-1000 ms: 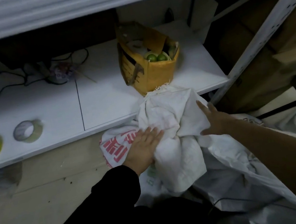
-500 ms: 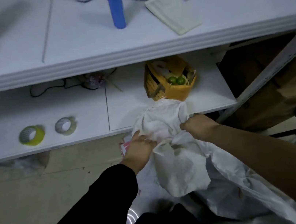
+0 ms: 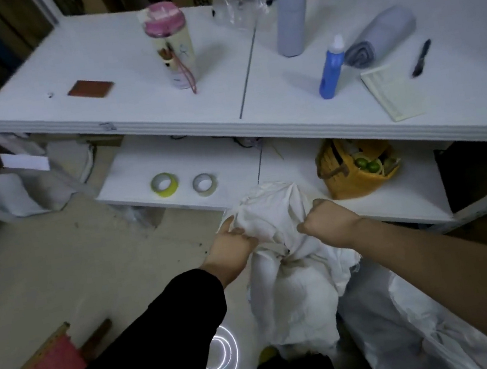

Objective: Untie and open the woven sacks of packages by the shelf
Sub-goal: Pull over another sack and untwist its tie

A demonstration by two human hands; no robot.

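Gripping white woven sack point(image 3: 274, 211), left hand point(image 3: 232, 244), right hand point(image 3: 325, 219), no legible writing.

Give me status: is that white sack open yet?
Not open yet. Done: nothing visibly untied; the white sack's neck is bunched, a tie looks knotted around it. In hand: left hand and right hand both grip the gathered top. Left: loosen the tie, spread the mouth, then the second sack beside it.
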